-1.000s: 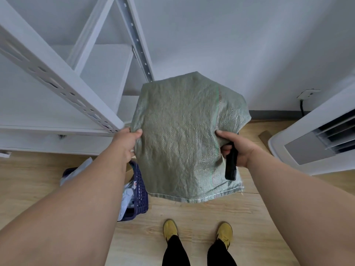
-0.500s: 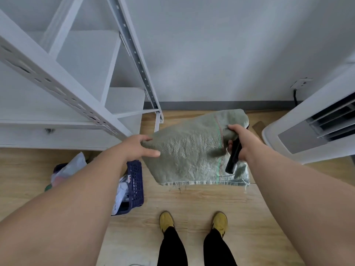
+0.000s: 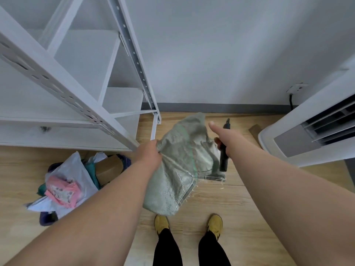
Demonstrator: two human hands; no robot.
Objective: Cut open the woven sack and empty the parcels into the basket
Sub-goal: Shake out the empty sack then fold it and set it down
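Note:
The green woven sack (image 3: 182, 160) hangs limp and crumpled in front of me above the wooden floor. My left hand (image 3: 148, 153) grips its left edge in a bunch. To the sack's right, my right hand (image 3: 221, 136) holds a black cutter (image 3: 223, 162), with one finger stretched straight out over the sack's top. On the floor at the left stands the dark blue basket (image 3: 47, 217), piled with parcels: a pink one (image 3: 61, 191), a white bag (image 3: 67, 169) and a brown box (image 3: 109, 167). My left forearm hides the basket's right side.
A white metal shelf rack (image 3: 76, 89) fills the left, one leg (image 3: 154, 127) close to the sack. A white floor air-conditioner (image 3: 307, 135) stands at the right, its cable plugged into a wall socket (image 3: 296, 87). My yellow shoes (image 3: 215, 224) are below the sack.
The sack has dropped from a spread, raised hold to a crumpled hang. My left hand now bunches its edge, and my right hand has let go of it and keeps only the cutter.

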